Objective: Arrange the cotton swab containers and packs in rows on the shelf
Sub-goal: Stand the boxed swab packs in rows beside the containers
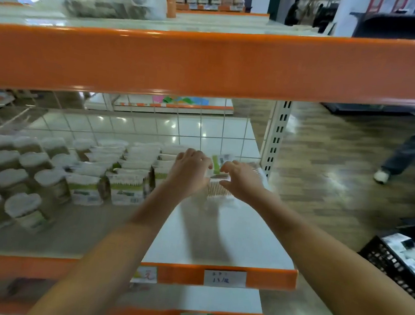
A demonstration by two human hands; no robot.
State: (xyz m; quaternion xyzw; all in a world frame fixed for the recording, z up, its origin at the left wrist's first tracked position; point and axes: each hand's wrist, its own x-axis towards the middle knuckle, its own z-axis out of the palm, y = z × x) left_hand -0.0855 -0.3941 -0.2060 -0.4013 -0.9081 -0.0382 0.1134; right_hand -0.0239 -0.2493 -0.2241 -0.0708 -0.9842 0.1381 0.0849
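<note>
Both my arms reach into the middle shelf (219, 238). My left hand (190, 171) and my right hand (241, 176) grip a clear pack of cotton swabs (220, 190) from either side, near the back right of the shelf. A green-and-white pack (219, 162) stands just behind it. To the left, rows of boxed swab packs (126, 188) stand on the shelf, and further left are rows of round swab containers with white lids (21, 206). The image is blurred.
An orange upper shelf beam (209, 64) spans the view above my hands. A white perforated upright (276, 138) stands at the shelf's right end. A black crate (398, 262) with goods sits on the floor at right. A person's legs (412, 150) are at far right.
</note>
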